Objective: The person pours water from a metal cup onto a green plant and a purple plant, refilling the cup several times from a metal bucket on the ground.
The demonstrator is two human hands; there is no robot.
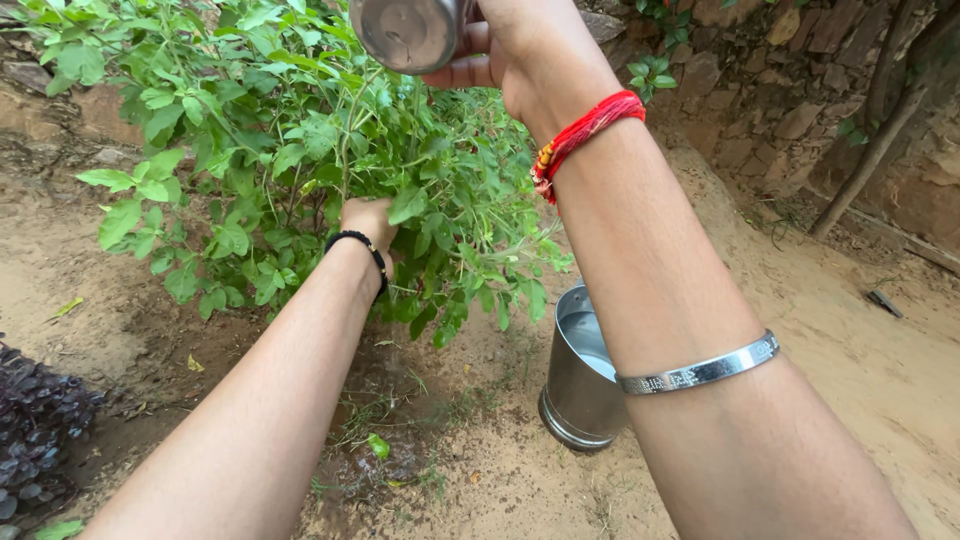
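Our right hand [510, 50] grips a small steel cup [408, 32] above the green bush [300, 150]; we cannot see what it holds. Our left hand [368, 220] reaches into the bush's leaves, its fingers hidden, so we cannot tell its grip. A steel bucket [580, 385] with water in it stands on the dirt just right of the bush, partly behind our right forearm. A dark purple plant [35, 430] sits left of the bush.

Soft, even daylight with no hard shadows. The steel bucket [580, 385] and cup [410, 32] show mild sheen, no glare. Focus is sharp throughout; wide-angle stretch enlarges the near forearms at the edges.
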